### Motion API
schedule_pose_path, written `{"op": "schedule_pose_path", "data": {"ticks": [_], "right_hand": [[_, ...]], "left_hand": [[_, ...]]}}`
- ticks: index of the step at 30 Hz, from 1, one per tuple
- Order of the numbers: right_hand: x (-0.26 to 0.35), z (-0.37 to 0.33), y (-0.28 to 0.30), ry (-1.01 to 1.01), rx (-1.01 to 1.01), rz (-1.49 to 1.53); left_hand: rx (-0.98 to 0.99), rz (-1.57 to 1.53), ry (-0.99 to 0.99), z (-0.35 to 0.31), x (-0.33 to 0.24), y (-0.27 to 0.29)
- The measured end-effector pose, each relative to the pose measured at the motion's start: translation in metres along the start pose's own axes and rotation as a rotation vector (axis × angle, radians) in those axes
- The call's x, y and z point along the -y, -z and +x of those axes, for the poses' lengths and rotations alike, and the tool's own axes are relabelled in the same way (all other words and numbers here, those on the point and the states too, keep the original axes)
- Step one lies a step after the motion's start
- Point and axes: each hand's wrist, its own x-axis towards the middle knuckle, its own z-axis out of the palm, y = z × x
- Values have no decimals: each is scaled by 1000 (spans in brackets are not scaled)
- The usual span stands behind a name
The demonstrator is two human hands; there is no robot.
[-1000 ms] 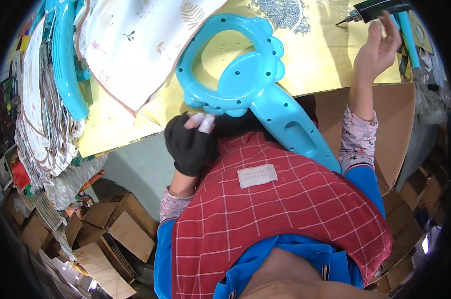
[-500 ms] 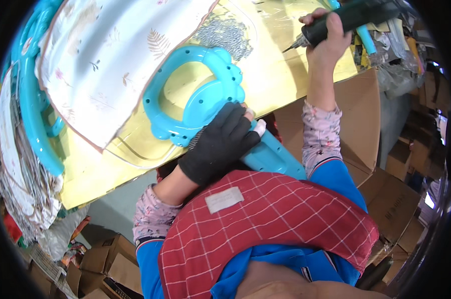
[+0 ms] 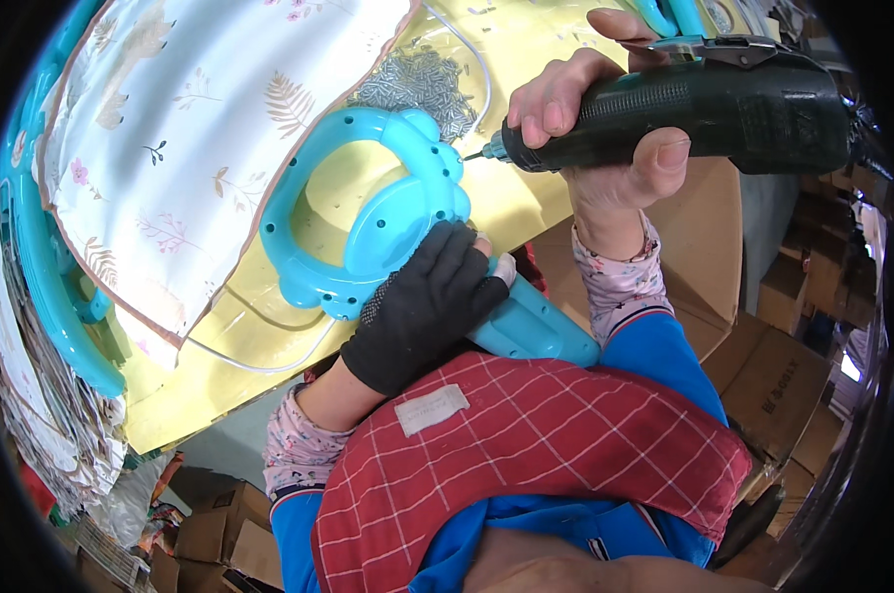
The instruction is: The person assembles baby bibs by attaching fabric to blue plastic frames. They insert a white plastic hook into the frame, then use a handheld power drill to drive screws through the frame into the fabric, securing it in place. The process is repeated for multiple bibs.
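The turquoise plastic frame (image 3: 392, 229), a scalloped ring with an oval panel inside, lies in front of you on the yellow worktop (image 3: 531, 203), its handle running past the near edge toward your red checked apron (image 3: 536, 435). Small dark holes dot the ring and the oval.

Your left hand (image 3: 427, 306), in a black fingerless glove with white wraps on the fingertips, lies over the neck where ring meets handle. Its fingers are half curled and touch the frame; you can't tell from here whether they pinch it or only press down.

Your right hand (image 3: 610, 188) is wrapped around a black electric screwdriver (image 3: 704, 114), thumb on the near side, fingers around the far side and one lifted by the metal lever on top. The thin driver bit (image 3: 474, 155) points left, its tip just by the ring's scalloped right edge; contact can't be made out.

Just beyond the ring sits a heap of small metal screws (image 3: 422, 87). Left of it is a white leaf-print fabric panel (image 3: 200, 148) with brown edging, and farther left a curved turquoise part (image 3: 34, 247). A cardboard box (image 3: 699, 237) stands below your right wrist.
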Motion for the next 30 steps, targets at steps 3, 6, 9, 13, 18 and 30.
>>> {"op": "schedule_pose_path", "data": {"ticks": [3, 6, 9, 13, 18, 30], "right_hand": [[-7, -3, 3, 20, -23, 62], [-11, -6, 2, -5, -8, 51], [-13, -8, 2, -4, 8, 80], [-13, -3, -11, -59, 56, -14], [-26, 16, -18, -87, 198, -41], [-34, -14, -119, -140, 507, 354]], "left_hand": [[-6, 19, -5, 0, -1, -1], [-9, 31, -8, -1, -2, -2], [-2, 46, -11, -1, -2, -1], [6, 30, 6, -1, -1, 2], [-18, 79, -28, -2, 10, 7], [-613, -657, 473, 9, 28, -24]]}}
